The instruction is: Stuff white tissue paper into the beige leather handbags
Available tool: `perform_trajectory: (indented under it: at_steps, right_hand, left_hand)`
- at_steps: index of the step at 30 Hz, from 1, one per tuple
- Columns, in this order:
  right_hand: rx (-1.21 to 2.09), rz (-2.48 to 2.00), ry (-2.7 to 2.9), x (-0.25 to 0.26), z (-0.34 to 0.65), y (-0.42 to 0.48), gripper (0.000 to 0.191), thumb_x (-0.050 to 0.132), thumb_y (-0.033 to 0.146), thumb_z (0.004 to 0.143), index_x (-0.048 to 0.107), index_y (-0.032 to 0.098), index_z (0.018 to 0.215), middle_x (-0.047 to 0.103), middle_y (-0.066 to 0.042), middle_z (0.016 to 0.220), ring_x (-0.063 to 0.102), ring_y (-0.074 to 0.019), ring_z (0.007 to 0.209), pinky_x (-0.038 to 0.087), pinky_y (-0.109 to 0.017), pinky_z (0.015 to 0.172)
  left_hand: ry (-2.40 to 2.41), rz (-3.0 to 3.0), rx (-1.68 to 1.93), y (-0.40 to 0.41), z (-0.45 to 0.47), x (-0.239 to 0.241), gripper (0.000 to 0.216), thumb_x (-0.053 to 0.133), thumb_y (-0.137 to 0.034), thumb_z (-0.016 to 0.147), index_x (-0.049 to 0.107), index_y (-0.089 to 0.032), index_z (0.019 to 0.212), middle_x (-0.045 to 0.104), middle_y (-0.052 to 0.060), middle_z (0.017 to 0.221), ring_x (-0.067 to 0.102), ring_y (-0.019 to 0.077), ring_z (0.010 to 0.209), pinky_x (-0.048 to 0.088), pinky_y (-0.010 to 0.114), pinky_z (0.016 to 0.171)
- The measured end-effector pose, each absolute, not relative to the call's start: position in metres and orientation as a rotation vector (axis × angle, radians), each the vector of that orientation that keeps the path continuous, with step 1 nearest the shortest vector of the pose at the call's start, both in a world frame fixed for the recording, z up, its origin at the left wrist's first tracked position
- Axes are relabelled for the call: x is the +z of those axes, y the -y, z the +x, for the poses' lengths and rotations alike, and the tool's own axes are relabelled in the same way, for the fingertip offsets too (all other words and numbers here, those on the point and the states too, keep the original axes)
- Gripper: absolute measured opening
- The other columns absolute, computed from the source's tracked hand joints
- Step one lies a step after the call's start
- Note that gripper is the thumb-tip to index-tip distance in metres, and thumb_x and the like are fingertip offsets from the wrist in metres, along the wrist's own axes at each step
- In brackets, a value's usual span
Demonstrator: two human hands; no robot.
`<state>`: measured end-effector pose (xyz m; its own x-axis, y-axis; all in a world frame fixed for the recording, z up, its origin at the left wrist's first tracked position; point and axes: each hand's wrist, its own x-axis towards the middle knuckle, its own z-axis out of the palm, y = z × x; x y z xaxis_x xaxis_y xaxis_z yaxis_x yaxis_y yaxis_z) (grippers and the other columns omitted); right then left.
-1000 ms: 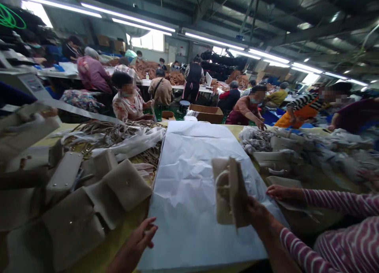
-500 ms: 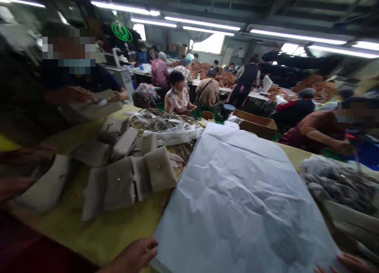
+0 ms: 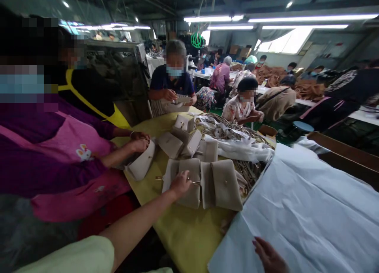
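Head view: right hand half cropped

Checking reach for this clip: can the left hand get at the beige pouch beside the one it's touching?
Probably yes. The left hand already rests on a pouch, and the next pouch lies just beyond it on the table, with nothing on top.

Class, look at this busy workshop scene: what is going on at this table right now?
The person's left hand reaches out and rests on a beige pouch in a row of similar ones on the yellow table. Their right hand lies on the white paper sheet. Beside them, a co-worker in a pink apron handles a white bag.
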<state>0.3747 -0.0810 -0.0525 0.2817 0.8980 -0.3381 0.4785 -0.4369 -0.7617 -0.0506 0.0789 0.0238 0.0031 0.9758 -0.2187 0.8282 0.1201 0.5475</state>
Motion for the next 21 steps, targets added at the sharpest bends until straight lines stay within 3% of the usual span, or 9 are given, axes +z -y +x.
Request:
perform_trajectory:
  at_steps: [2,4,6,8,10,13,17,21]
  right_hand:
    - [0.713,-2.013,1.470,-0.048,0.297,0.049,0.065,0.053,0.066,0.076,0.074,0.019,0.115,0.076,-0.020,0.125,0.071,-0.0388,0.116,0.055,-0.053,0.106]
    - [0.362,-2.113,1.660,-0.041,0.235,0.014,0.084,0.057,0.061,0.080,0.058,0.005,0.143,0.059,-0.027,0.149,0.054,-0.0421,0.139,0.045,-0.055,0.117]
    - [0.192,-2.324,1.767,-0.032,0.195,-0.020,0.090,0.064,0.057,0.082,0.045,0.007,0.155,0.043,-0.026,0.163,0.042,-0.0452,0.148,0.041,-0.062,0.117]
    - [0.214,-2.514,1.827,-0.027,0.177,-0.045,0.083,0.063,0.047,0.087,0.039,0.015,0.160,0.035,-0.022,0.170,0.039,-0.0466,0.149,0.045,-0.064,0.108]
    - [0.299,-2.587,1.859,-0.027,0.179,-0.061,0.073,0.055,0.032,0.091,0.039,0.013,0.161,0.039,-0.022,0.167,0.046,-0.0445,0.145,0.049,-0.058,0.105]
    - [0.414,-2.433,1.840,-0.026,0.208,-0.072,0.066,0.044,0.019,0.089,0.049,0.003,0.153,0.060,-0.026,0.148,0.063,-0.0378,0.128,0.049,-0.049,0.107]
    - [0.528,-2.080,1.713,-0.006,0.258,-0.074,0.052,0.047,0.025,0.082,0.073,0.014,0.126,0.077,-0.019,0.124,0.071,-0.0331,0.117,0.052,-0.044,0.106]
    - [0.736,-1.919,1.615,0.031,0.285,-0.051,0.045,0.050,0.040,0.083,0.080,0.017,0.107,0.081,-0.013,0.111,0.074,-0.0322,0.106,0.056,-0.042,0.098]
  left_hand:
    - [-1.886,1.758,0.322,-0.087,-0.066,0.021,0.065,0.060,-0.024,0.091,0.047,-0.006,0.151,0.055,0.020,0.153,0.050,0.0307,0.142,0.037,0.041,0.123]
    - [-1.863,1.842,0.254,-0.098,-0.076,0.020,0.073,0.062,-0.029,0.090,0.041,-0.006,0.156,0.045,0.020,0.162,0.040,0.0327,0.150,0.029,0.043,0.128]
    - [-1.808,1.936,0.172,-0.116,-0.080,0.020,0.078,0.063,-0.033,0.091,0.036,-0.007,0.160,0.036,0.018,0.168,0.031,0.0329,0.156,0.022,0.043,0.132]
    - [-1.752,1.979,0.112,-0.138,-0.082,0.021,0.084,0.067,-0.036,0.088,0.035,-0.008,0.161,0.032,0.019,0.170,0.027,0.0350,0.158,0.021,0.047,0.132]
    - [-1.694,1.996,0.085,-0.159,-0.081,0.021,0.091,0.073,-0.040,0.083,0.036,-0.009,0.160,0.034,0.020,0.169,0.029,0.0380,0.157,0.023,0.051,0.131]
    - [-1.583,2.047,0.080,-0.177,-0.074,0.023,0.096,0.080,-0.043,0.078,0.038,-0.015,0.160,0.038,0.018,0.168,0.030,0.0387,0.156,0.022,0.054,0.131]
    - [-1.370,2.221,0.123,-0.173,-0.061,0.031,0.100,0.084,-0.037,0.077,0.034,-0.027,0.163,0.031,0.013,0.172,0.024,0.0372,0.159,0.018,0.054,0.132]
    - [-1.131,2.478,0.189,-0.153,-0.060,0.041,0.102,0.086,-0.025,0.074,0.036,-0.033,0.163,0.018,0.010,0.177,0.016,0.0396,0.162,0.014,0.057,0.132]
